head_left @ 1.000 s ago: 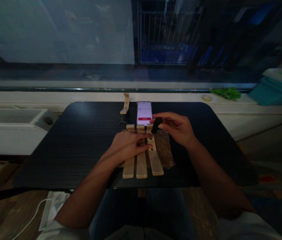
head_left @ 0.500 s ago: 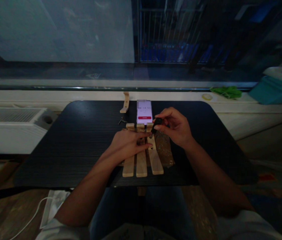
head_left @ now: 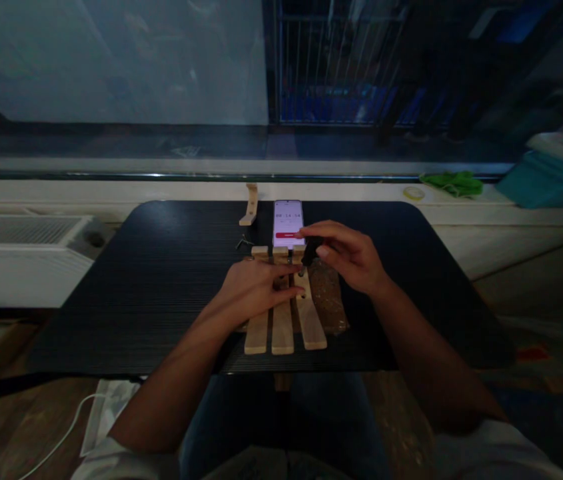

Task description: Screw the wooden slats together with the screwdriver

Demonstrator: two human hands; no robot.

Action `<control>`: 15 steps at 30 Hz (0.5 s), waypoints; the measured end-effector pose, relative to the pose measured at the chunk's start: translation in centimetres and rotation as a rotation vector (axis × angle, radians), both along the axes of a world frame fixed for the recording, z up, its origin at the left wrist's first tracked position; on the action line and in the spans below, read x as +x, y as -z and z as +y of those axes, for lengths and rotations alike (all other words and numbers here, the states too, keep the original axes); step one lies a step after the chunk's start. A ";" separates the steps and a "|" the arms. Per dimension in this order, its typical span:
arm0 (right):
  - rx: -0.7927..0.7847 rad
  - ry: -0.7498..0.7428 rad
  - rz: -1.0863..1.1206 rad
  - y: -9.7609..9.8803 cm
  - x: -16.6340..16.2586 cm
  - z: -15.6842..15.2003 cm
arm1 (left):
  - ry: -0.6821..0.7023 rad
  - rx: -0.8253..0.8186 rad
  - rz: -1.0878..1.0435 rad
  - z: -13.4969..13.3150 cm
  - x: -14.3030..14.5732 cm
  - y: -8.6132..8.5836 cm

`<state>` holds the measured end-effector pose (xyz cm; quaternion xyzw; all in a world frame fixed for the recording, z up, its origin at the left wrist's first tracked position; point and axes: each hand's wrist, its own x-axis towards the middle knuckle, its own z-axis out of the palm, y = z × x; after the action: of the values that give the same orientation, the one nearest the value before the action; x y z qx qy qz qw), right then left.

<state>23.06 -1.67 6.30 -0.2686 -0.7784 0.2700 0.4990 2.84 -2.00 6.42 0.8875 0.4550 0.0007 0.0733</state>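
My right hand is around the black handle of a short screwdriver, its index finger stretched out past the handle. The screwdriver tilts, with its tip at a hole in the rightmost wooden slat. My left hand lies flat across the slats, thumb and index finger apart on the rightmost one, near the tip. The middle slat and left slat lie side by side under that hand. Beneath them is a brown, plastic-wrapped piece.
A lit phone lies just beyond the slats on the black table. Left of it are several loose screws and a bent wooden piece with holes. A teal container and green cloth-like item sit on the windowsill.
My right hand's fingers have opened out and shifted around the screwdriver handle, the index finger now reaching further left. My left hand and the slats stay where they were.
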 end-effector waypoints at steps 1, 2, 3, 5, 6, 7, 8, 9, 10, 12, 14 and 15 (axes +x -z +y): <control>-0.036 -0.014 0.004 0.0 0.1 0.0 | 0.002 -0.003 -0.005 0.0 0.0 0.0; -0.076 -0.028 0.013 0.1 0.2 -0.1 | 0.004 -0.006 -0.010 0.0 0.0 -0.1; -0.114 -0.037 0.023 0.2 0.3 -0.1 | 0.004 -0.009 -0.013 0.0 0.0 -0.1; -0.165 -0.028 0.040 0.3 0.3 0.0 | -0.002 -0.015 -0.015 0.0 0.0 -0.1; -0.177 -0.011 0.044 0.3 0.3 0.0 | -0.006 -0.015 -0.014 0.0 -0.1 0.0; -0.180 0.011 0.048 0.3 0.3 0.0 | -0.008 -0.014 -0.010 0.0 0.0 0.0; -0.172 0.032 0.054 0.3 0.2 0.1 | -0.008 -0.013 -0.006 0.0 0.0 0.0; -0.158 0.048 0.060 0.2 0.2 0.1 | -0.007 -0.011 -0.004 0.1 0.0 0.1; -0.139 0.060 0.068 0.1 0.1 0.1 | -0.004 -0.007 -0.002 0.1 0.0 0.1; -0.105 0.079 0.084 0.1 0.0 0.1 | 0.001 0.002 0.000 0.1 0.0 0.1; -0.093 0.101 0.098 0.1 -0.1 0.2 | -0.003 0.006 0.010 0.1 0.0 0.1; -0.094 0.109 0.110 0.2 -0.2 0.2 | -0.005 0.007 0.016 0.1 0.1 0.1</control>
<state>22.85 -1.50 6.09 -0.3185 -0.7204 0.2932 0.5419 2.89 -1.94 6.33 0.8866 0.4578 -0.0049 0.0667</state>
